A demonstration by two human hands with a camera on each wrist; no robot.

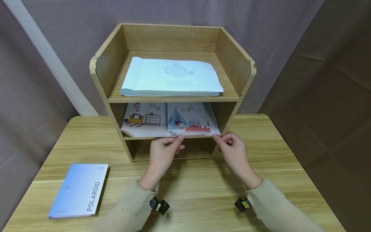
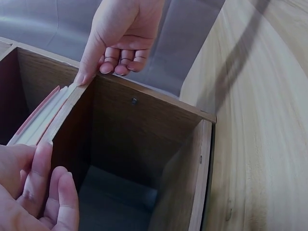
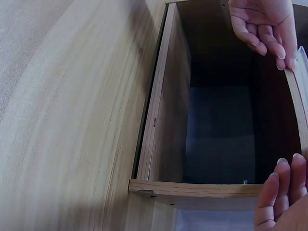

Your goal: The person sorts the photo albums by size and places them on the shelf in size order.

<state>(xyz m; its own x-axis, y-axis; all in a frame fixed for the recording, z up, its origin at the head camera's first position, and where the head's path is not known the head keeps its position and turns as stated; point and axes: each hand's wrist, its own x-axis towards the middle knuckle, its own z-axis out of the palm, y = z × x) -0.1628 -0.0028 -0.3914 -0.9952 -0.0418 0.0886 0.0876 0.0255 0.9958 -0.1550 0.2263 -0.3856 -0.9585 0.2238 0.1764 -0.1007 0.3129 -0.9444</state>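
A picture book (image 1: 191, 120) with drawn room scenes over two halves lies flat on the middle shelf of a wooden shelf unit (image 1: 174, 99). Its front edge is close to flush with the shelf's edge. With its thumb, the left hand (image 1: 165, 153) touches that edge near the middle, its other fingers loosely bent below. The right hand (image 1: 233, 149) presses its straight thumb at the book's right front corner. In the left wrist view, white pages (image 2: 45, 118) edged with red show between the right hand (image 2: 122, 33) and the left hand (image 2: 36, 187).
On the top shelf lies a white packet (image 1: 171, 77) with a whale drawing. A blue-and-white album (image 1: 78, 190) marked POLAROID is on the wooden table (image 1: 200, 199) at the left. Below the book is the bottom compartment (image 3: 219, 125). Grey curtain hangs behind.
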